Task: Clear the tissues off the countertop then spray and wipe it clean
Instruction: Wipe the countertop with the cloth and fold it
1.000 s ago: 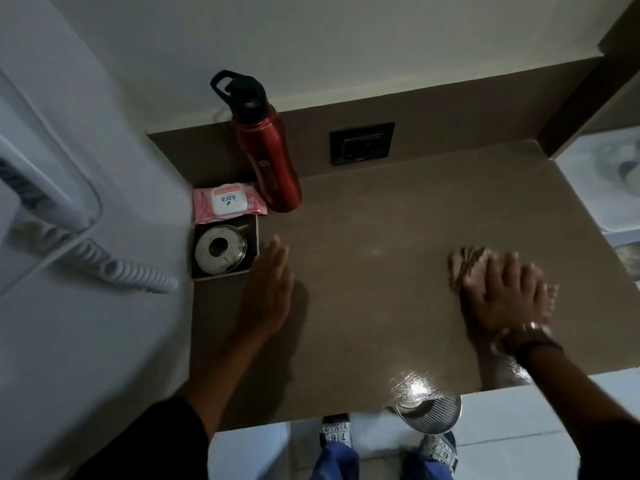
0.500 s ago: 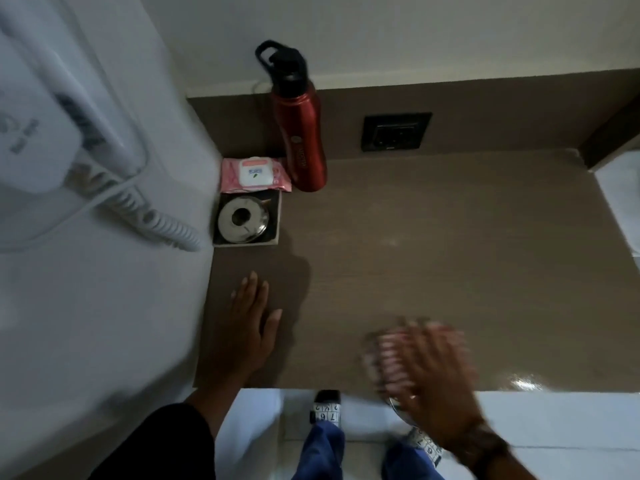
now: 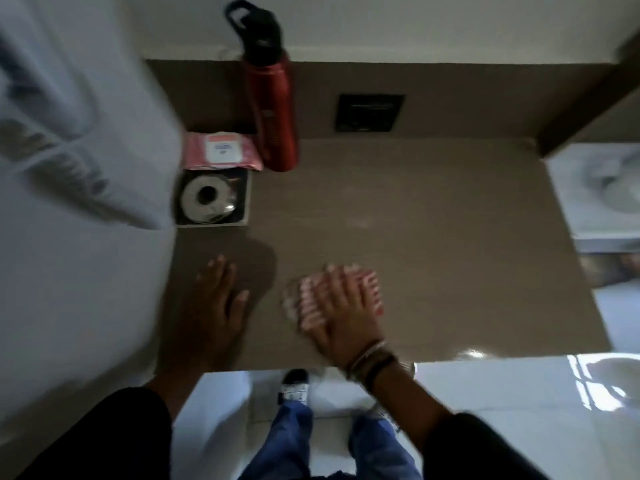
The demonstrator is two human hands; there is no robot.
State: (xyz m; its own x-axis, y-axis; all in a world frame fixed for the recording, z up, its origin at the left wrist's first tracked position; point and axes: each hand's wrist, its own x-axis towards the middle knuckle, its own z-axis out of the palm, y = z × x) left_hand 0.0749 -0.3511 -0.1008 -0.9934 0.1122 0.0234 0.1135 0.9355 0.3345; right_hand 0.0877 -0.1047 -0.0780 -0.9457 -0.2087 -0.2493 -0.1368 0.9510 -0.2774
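Observation:
My right hand lies flat on a pink-and-white striped cloth, pressing it onto the brown countertop near the front edge, left of centre. My left hand rests palm down on the countertop at its front left, fingers apart, holding nothing. No loose tissues show on the surface. The frame is motion-blurred.
A red bottle with a black cap stands at the back left. Beside it lie a pink wipes packet and a square recess with a tissue roll. A wall socket is behind. A white wall-mounted unit hangs at left.
My right hand has slid the cloth from the right side to the front edge, then up and left toward the middle. My left hand drew back toward the front left corner.

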